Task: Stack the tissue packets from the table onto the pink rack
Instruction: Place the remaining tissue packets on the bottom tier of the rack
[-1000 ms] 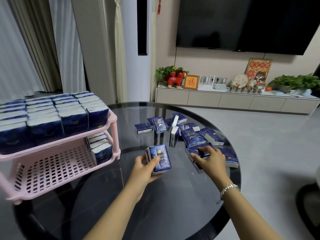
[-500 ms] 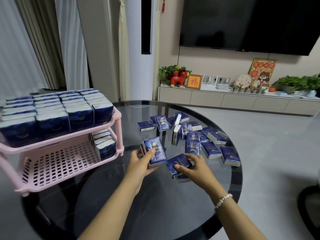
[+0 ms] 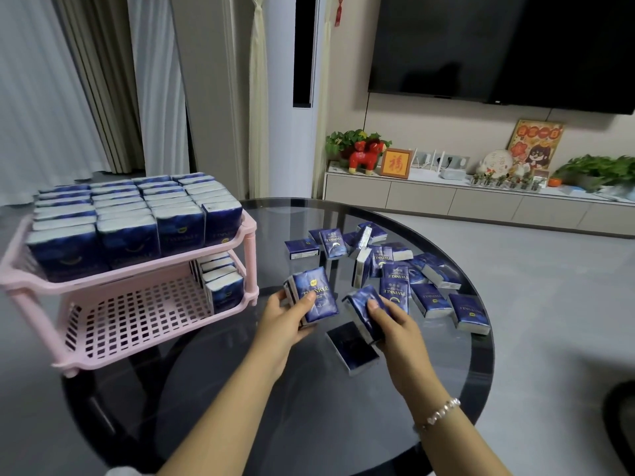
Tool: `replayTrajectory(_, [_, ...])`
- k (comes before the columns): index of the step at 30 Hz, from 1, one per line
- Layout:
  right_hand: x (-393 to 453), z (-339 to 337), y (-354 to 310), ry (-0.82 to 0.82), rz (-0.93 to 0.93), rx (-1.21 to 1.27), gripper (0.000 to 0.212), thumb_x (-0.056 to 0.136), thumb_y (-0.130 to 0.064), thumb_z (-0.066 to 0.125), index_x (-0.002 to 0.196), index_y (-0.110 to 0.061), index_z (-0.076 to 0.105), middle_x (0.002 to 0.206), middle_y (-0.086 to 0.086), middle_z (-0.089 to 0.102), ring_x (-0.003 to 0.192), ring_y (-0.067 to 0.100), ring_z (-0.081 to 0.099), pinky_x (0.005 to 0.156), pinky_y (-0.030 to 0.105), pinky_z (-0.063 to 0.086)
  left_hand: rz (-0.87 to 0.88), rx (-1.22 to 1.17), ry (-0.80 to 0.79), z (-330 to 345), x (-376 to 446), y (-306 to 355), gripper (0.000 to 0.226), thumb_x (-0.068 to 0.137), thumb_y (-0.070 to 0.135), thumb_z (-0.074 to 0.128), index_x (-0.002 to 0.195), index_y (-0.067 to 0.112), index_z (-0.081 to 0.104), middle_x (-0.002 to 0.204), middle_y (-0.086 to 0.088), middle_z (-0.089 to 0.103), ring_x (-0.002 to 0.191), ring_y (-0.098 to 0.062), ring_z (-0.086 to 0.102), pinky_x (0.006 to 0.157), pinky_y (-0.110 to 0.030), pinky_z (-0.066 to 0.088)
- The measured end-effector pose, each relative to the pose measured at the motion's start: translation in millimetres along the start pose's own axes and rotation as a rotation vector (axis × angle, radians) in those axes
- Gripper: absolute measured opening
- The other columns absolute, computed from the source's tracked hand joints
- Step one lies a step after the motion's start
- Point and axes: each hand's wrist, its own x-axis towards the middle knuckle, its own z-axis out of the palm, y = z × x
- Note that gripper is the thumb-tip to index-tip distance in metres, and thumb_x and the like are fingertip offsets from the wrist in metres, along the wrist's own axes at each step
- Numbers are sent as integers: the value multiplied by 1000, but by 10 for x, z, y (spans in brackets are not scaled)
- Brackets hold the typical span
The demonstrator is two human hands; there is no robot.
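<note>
My left hand (image 3: 287,321) grips a small stack of blue tissue packets (image 3: 314,295), held upright above the round glass table (image 3: 309,407). Just to its right, my right hand (image 3: 395,324) holds another blue packet (image 3: 360,304), tilted. One packet (image 3: 352,348) lies flat on the glass under my right hand. Several loose packets (image 3: 395,269) lie scattered behind. The pink two-tier rack (image 3: 137,273) stands at the table's left; its top tier is packed with packets (image 3: 137,214), and a short row (image 3: 221,280) stands at the right end of the lower tier.
A TV cabinet (image 3: 481,204) with plants and ornaments runs along the far wall under a black television (image 3: 498,46). Curtains (image 3: 86,80) hang behind the rack. Grey floor lies to the right of the table edge.
My right hand has lifted a packet off the pile and drawn it toward the left hand's stack. One packet now lies flat beneath it. The view has shifted slightly.
</note>
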Motion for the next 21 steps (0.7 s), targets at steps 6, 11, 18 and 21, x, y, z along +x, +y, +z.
replayTrajectory(6, [-63,316,-101,-17,-109,68,23,94,-20,53,100,-7,71,96,13,73,92,29,68,85,39,54,26,62,-138,36,-85,-23,25,90,10,61,115,11,61,107,-7,72,92,-17,69,91,-39,53])
replayTrajectory(11, [-67,451,-92,-24,-145,0,23,93,-26,54,99,-13,72,94,9,74,96,29,68,88,41,54,49,72,-159,7,-59,-2,32,87,20,64,117,12,60,110,-8,72,102,-23,67,95,-43,52])
replayTrajectory(18, [-84,450,-64,-101,-166,-62,23,90,-17,59,107,-8,70,98,5,74,95,15,69,81,23,55,32,199,-171,-63,-29,31,85,45,54,85,117,16,59,111,-5,71,102,-21,68,93,-43,54])
replayTrajectory(21, [-45,404,-62,-262,-74,-65,31,90,-19,59,120,-15,62,111,5,70,103,16,66,90,28,53,34,251,-209,-170,-29,116,74,53,42,80,119,15,60,112,-6,70,102,-21,68,92,-41,54])
